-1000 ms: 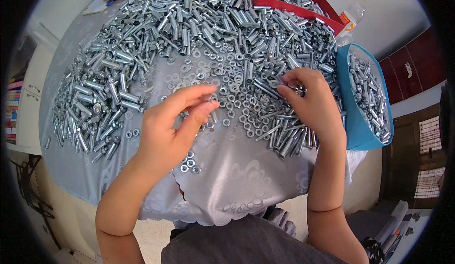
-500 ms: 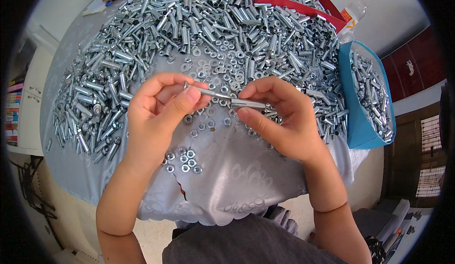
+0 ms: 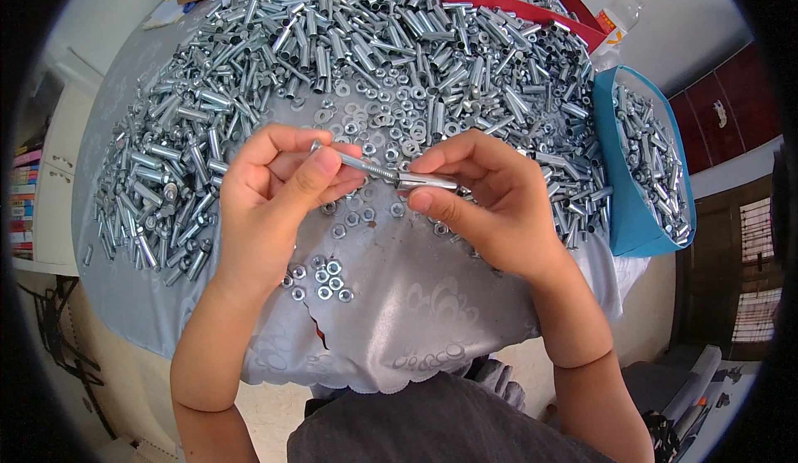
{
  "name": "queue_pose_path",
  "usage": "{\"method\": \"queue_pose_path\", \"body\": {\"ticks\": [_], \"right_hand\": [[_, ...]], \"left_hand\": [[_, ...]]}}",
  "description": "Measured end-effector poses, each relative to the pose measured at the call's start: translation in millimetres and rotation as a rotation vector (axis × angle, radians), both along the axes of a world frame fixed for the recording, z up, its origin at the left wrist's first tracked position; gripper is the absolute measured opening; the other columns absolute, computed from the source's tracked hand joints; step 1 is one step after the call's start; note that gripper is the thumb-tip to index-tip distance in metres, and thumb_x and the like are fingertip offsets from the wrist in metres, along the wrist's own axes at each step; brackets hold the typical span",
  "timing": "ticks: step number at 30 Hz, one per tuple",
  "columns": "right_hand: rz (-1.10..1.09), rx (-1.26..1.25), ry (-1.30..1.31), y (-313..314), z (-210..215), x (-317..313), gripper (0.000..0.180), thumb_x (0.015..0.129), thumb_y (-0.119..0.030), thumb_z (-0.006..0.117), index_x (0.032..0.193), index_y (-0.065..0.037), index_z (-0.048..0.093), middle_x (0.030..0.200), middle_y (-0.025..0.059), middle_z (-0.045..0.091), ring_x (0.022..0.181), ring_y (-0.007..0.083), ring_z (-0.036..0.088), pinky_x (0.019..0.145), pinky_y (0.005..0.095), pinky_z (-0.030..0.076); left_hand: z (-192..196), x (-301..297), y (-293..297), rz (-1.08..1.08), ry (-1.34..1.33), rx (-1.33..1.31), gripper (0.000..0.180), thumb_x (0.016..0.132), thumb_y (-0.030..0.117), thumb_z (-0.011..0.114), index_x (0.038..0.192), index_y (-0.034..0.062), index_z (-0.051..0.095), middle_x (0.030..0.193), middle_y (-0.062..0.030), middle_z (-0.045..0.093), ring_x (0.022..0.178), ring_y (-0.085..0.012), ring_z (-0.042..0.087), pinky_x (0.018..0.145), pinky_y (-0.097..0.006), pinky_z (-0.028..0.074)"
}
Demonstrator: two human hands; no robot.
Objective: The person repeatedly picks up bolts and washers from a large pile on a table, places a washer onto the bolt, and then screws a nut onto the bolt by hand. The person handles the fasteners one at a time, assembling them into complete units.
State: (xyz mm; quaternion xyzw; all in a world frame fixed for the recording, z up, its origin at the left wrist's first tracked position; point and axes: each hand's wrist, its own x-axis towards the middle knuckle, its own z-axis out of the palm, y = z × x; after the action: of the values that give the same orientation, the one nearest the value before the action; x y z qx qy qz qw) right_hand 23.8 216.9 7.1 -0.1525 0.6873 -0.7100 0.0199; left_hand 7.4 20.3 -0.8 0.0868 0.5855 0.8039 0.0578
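Between finger and thumb, my left hand pinches a threaded bolt near its head end. My right hand grips a slotted metal sleeve by its sides. The bolt's threaded end meets the sleeve's left mouth; how deep it goes in I cannot tell. Loose washers and hex nuts lie on the cloth beyond and between the hands. A small cluster of nuts sits nearer me, right of my left wrist.
A wide heap of sleeves and bolts covers the table's far half and both sides. A red box of metal parts stands at the far right, a blue bin at the right. The grey tablecloth has a tear near the front.
Both hands have shifted slightly left with the bolt and sleeve, which still meet end to end. The grips look the same.
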Motion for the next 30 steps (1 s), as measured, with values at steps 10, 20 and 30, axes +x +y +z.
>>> {"method": "queue_pose_path", "body": {"ticks": [10, 20, 30], "right_hand": [[0.048, 0.165, 0.071, -2, -3, 1, 0.019, 0.074, 0.001, 0.065, 0.091, 0.004, 0.057, 0.092, 0.0099, 0.060, 0.088, 0.0160, 0.058, 0.079, 0.0267, 0.047], [0.005, 0.416, 0.459, -3, 0, 1, 0.018, 0.072, -0.004, 0.067, 0.089, -0.001, 0.061, 0.080, 0.0088, 0.062, 0.072, 0.0149, 0.060, 0.063, 0.0259, 0.047], [-0.047, 0.368, 0.357, -5, -3, 2, 0.016, 0.071, -0.004, 0.068, 0.086, 0.000, 0.062, 0.075, 0.0098, 0.062, 0.067, 0.0170, 0.061, 0.063, 0.0260, 0.048]], "left_hand": [[-2, 7, 4, -0.189, 0.003, -0.304, 0.015, 0.078, 0.005, 0.064, 0.088, -0.0045, 0.059, 0.075, -0.0059, 0.062, 0.068, -0.0082, 0.059, 0.059, -0.017, 0.045], [6, 8, -2, -0.348, -0.020, -0.297, 0.016, 0.085, 0.014, 0.056, 0.085, -0.0019, 0.056, 0.076, -0.0033, 0.059, 0.067, -0.0060, 0.053, 0.058, -0.019, 0.041], [3, 6, -2, -0.343, -0.170, -0.273, 0.024, 0.090, 0.024, 0.047, 0.076, 0.0051, 0.045, 0.058, 0.0030, 0.038, 0.048, -0.0034, 0.033, 0.044, -0.020, 0.030]]}}
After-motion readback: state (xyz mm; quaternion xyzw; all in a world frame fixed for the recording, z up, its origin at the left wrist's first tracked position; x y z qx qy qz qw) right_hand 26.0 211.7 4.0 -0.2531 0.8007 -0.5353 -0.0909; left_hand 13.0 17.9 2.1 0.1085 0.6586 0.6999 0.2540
